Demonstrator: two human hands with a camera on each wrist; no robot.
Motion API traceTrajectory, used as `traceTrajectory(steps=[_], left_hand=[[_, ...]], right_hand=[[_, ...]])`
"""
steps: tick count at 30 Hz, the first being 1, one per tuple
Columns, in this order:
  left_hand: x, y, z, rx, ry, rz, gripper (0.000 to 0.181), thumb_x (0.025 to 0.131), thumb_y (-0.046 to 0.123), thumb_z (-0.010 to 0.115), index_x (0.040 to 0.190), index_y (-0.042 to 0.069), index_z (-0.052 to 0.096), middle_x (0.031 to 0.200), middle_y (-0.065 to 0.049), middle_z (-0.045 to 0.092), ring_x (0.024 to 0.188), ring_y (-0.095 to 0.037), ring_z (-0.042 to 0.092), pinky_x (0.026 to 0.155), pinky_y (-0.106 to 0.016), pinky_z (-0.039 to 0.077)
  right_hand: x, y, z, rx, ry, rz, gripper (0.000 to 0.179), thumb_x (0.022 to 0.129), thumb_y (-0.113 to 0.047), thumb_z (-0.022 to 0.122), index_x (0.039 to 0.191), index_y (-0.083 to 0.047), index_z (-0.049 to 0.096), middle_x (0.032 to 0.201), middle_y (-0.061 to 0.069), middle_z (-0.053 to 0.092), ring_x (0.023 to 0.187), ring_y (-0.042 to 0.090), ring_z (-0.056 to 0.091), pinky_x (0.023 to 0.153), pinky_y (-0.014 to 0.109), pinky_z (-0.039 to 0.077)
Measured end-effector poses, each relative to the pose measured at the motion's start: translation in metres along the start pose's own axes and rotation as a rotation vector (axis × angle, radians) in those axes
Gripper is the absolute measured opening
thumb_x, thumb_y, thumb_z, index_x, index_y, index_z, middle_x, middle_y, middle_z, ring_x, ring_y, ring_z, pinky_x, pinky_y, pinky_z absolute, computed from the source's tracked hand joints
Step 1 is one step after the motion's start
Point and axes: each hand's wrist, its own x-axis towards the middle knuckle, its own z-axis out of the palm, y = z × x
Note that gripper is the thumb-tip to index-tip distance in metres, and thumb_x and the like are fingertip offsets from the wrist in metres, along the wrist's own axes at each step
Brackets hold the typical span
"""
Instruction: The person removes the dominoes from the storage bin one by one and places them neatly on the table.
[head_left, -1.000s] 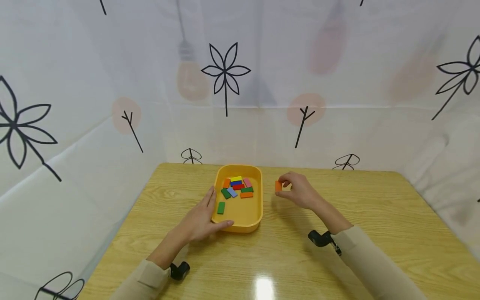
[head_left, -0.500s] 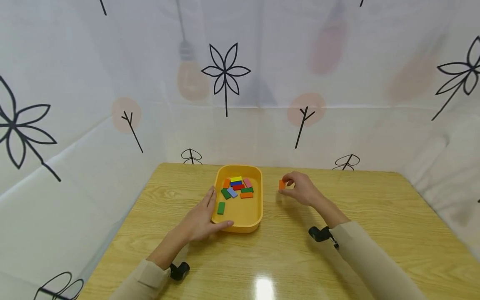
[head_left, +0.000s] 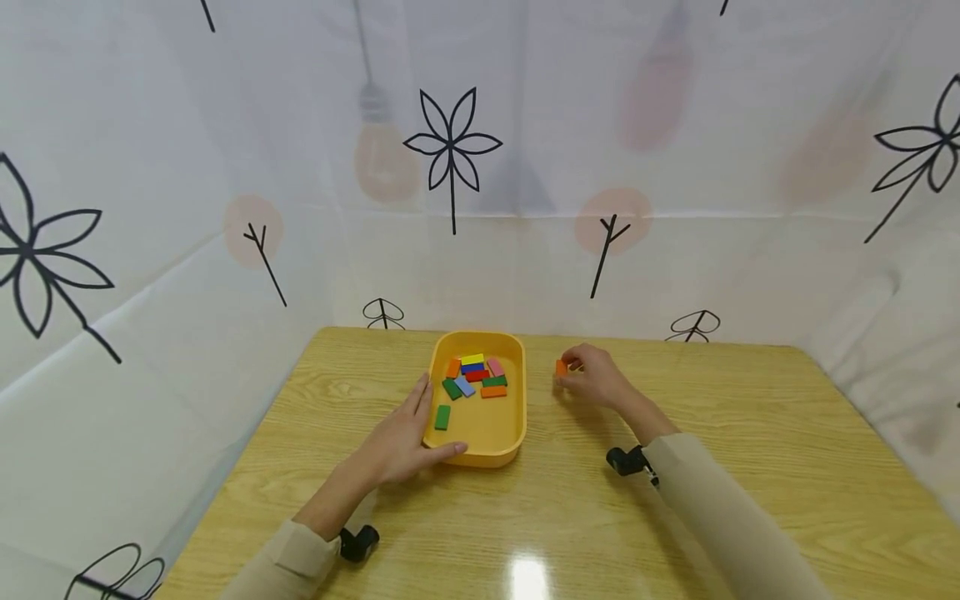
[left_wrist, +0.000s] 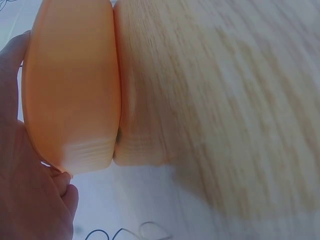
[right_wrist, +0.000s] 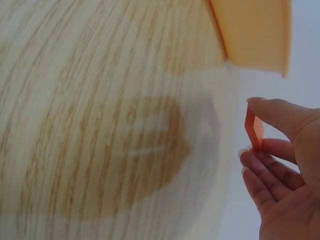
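Observation:
A yellow plastic tray (head_left: 487,433) stands on the wooden table, with several coloured dominoes, among them a red one (head_left: 477,376) and a lone green one (head_left: 442,417). My left hand (head_left: 397,442) holds the tray at its near left corner, fingers along the outer left wall and thumb over the near rim; the left wrist view shows the tray's wall (left_wrist: 75,90) beside the thumb. To the right of the tray, my right hand (head_left: 596,377) pinches an orange domino (right_wrist: 254,125) between thumb and index finger, on edge. Whether it touches the table I cannot tell.
The wooden table (head_left: 480,525) ends at the back against a white patterned curtain (head_left: 525,250), which also hangs along both sides. A black wrist camera (head_left: 358,543) sits under the left cuff, another camera (head_left: 628,461) by the right cuff.
My right hand, pinching the orange domino, has moved slightly right, then a little back left; its forearm has shifted left. My left hand and the tray have stayed in place.

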Motion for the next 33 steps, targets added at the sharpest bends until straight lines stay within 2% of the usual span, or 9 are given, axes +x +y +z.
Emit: traceTrajectory(steps=[10, 18, 33], left_hand=[[-0.001, 0.000, -0.001, -0.016, 0.003, 0.002, 0.116, 0.088, 0.080, 0.054, 0.165, 0.007, 0.006, 0.173, -0.006, -0.003, 0.152, -0.038, 0.028, 0.119, -0.055, 0.033], [-0.001, -0.001, -0.001, -0.010, -0.006, 0.005, 0.120, 0.086, 0.086, 0.048, 0.165, 0.007, 0.004, 0.173, -0.005, -0.003, 0.153, -0.036, 0.026, 0.119, -0.053, 0.032], [-0.001, 0.000, -0.001, -0.021, -0.003, 0.010, 0.118, 0.087, 0.083, 0.050, 0.165, 0.007, 0.006, 0.173, -0.006, -0.003, 0.152, -0.037, 0.027, 0.119, -0.054, 0.033]], right_hand=[[0.010, 0.004, 0.013, 0.029, 0.003, -0.003, 0.041, 0.090, -0.010, 0.075, 0.122, 0.013, 0.064, 0.120, 0.028, 0.063, 0.109, 0.042, 0.063, 0.092, 0.052, 0.055], [0.016, 0.005, 0.021, 0.044, -0.018, 0.028, 0.042, 0.092, -0.011, 0.075, 0.123, 0.014, 0.063, 0.117, 0.027, 0.063, 0.107, 0.041, 0.064, 0.092, 0.051, 0.055], [0.022, 0.000, 0.027, -0.005, -0.019, 0.021, 0.041, 0.090, -0.009, 0.077, 0.122, 0.013, 0.064, 0.115, 0.026, 0.063, 0.103, 0.038, 0.061, 0.091, 0.051, 0.053]])
